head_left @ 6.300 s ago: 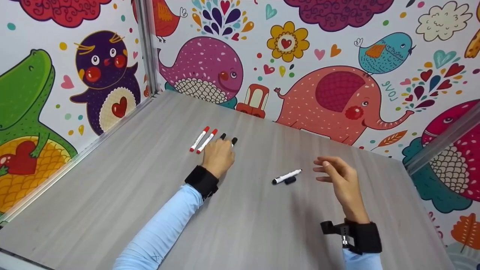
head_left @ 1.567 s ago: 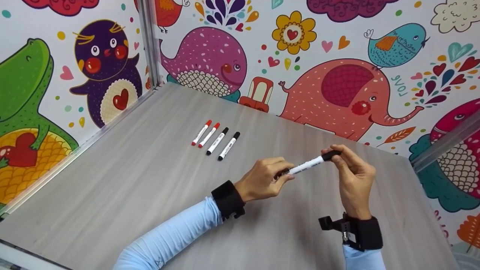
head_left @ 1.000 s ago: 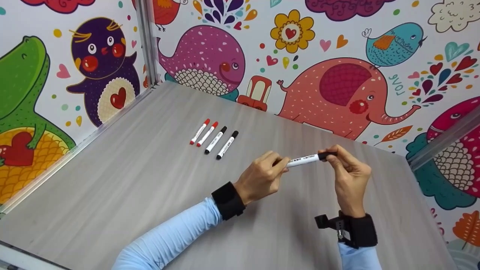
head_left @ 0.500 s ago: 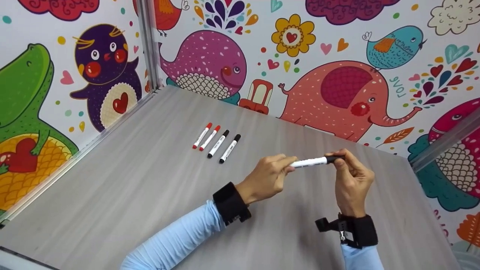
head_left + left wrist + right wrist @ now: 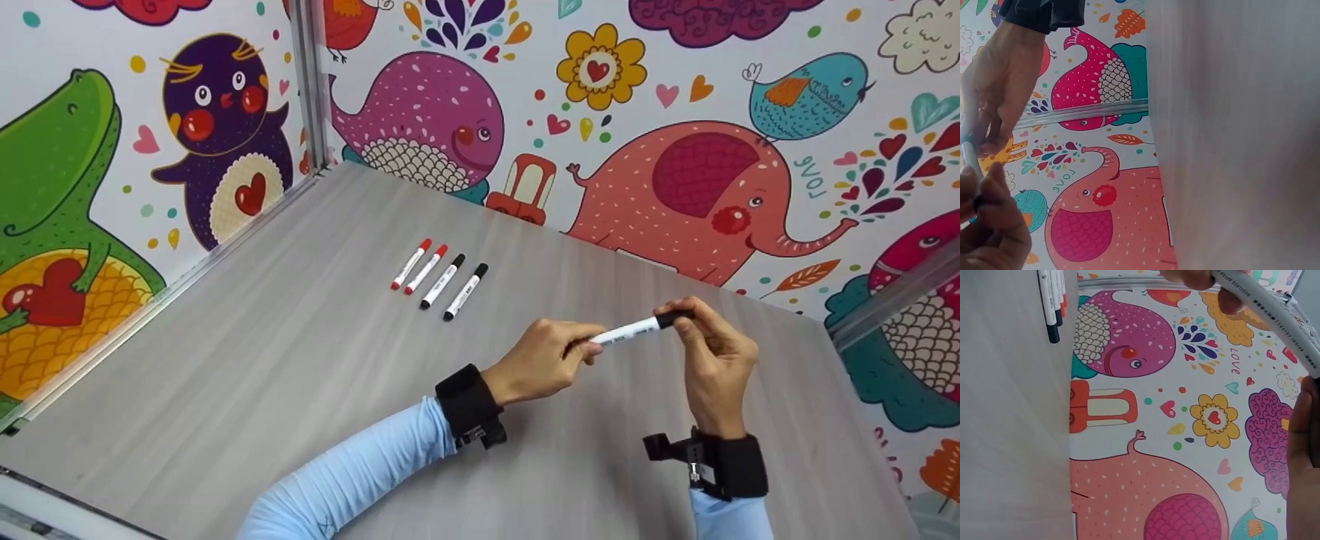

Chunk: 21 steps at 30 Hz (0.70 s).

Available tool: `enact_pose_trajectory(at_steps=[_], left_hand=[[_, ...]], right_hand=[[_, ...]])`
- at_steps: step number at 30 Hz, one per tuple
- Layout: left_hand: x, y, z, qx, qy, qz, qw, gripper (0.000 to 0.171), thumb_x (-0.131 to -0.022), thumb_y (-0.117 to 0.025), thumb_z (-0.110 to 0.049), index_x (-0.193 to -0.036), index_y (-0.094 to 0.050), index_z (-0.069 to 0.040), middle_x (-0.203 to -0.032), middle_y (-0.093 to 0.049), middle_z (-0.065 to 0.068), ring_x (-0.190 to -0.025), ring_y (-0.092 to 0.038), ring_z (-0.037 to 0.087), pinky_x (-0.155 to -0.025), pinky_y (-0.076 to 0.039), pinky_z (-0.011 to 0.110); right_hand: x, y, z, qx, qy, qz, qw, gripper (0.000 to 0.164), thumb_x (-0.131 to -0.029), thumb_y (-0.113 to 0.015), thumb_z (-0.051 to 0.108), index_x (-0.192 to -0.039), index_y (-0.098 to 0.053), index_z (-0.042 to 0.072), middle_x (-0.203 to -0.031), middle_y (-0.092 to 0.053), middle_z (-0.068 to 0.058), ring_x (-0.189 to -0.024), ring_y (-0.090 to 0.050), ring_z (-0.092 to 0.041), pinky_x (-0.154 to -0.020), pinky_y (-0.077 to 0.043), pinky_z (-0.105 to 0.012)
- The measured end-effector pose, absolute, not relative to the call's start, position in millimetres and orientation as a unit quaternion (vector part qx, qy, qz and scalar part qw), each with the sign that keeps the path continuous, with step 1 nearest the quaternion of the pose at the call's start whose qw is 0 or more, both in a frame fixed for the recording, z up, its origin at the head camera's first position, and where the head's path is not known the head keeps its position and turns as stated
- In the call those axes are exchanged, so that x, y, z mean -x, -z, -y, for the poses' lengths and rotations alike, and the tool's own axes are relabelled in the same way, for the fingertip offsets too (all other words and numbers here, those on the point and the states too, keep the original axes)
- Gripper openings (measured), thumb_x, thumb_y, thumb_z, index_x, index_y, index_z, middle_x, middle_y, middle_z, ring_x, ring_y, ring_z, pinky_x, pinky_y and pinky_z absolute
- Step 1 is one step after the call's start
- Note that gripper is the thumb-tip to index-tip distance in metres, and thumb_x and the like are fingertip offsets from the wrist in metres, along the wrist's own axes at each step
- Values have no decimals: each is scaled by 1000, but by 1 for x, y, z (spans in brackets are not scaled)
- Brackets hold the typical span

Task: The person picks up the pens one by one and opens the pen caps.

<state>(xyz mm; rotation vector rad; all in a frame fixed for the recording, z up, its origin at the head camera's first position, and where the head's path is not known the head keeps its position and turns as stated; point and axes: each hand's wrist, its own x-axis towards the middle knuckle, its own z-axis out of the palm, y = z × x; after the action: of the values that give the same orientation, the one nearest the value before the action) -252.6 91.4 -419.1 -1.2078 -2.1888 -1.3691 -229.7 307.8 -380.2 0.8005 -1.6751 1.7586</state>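
Above the table, a white marker (image 5: 626,332) is held between both hands, its black cap on the right end. My left hand (image 5: 538,361) pinches the marker's left end, hiding most of that tip. The thumb and fingers of my right hand (image 5: 716,360) grip the black cap (image 5: 673,319). The right wrist view shows the printed white barrel (image 5: 1266,315) up close, reaching from the left fingertips to the right hand (image 5: 1304,433). Part of the marker (image 5: 970,154) and both hands appear at the left edge of the left wrist view.
Two red-capped markers (image 5: 411,264) (image 5: 426,269) and two black-capped markers (image 5: 442,282) (image 5: 466,292) lie side by side on the grey table (image 5: 300,360), beyond the left hand. Printed wall panels (image 5: 675,187) close off the back and sides.
Earliest, the marker lay uncapped beside its cap while my left hand was at the row. Since then both hands have lifted it, cap on. Lately only its tilt and the left fingers shift slightly.
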Motion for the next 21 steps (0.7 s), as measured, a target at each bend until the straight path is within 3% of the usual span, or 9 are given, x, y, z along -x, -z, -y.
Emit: enact_pose_trajectory(at_steps=[5, 10, 15, 21], left_hand=[[264, 420, -87, 396, 459, 786, 121, 15, -94, -61, -19, -103, -66, -9, -79, -68, -1, -61, -51, 1, -55, -38, 12], [292, 430, -66, 280, 397, 868, 103, 16, -87, -68, -22, -97, -68, -10, -82, -70, 3, -64, -56, 10, -56, -42, 20], [317, 446, -36, 141, 289, 937, 133, 9, -75, -72, -17, -77, -66, -10, -70, -63, 5, -62, -56, 21, -54, -43, 34], [330, 460, -23, 111, 263, 947, 147, 6, -70, -66, -2, -70, -61, -6, -70, -64, 10, -63, -59, 26, -59, -50, 40]], right_hand=[[231, 380, -310, -271, -628, 680, 264, 37, -88, -52, -17, -125, -52, -18, -117, -64, -27, -107, -66, -25, -97, -47, -29], [233, 382, -313, -191, -565, 761, 256, 49, -91, -57, -5, -138, -49, 2, -137, -55, -18, -120, -58, -16, -93, -48, -18], [234, 381, -315, -137, -524, 804, 243, 43, -93, -59, 7, -135, -55, 11, -135, -59, -11, -115, -61, -10, -91, -49, -17], [234, 384, -318, -125, -512, 816, 236, 35, -94, -59, 11, -129, -61, 12, -129, -63, -9, -110, -63, -8, -90, -49, -17]])
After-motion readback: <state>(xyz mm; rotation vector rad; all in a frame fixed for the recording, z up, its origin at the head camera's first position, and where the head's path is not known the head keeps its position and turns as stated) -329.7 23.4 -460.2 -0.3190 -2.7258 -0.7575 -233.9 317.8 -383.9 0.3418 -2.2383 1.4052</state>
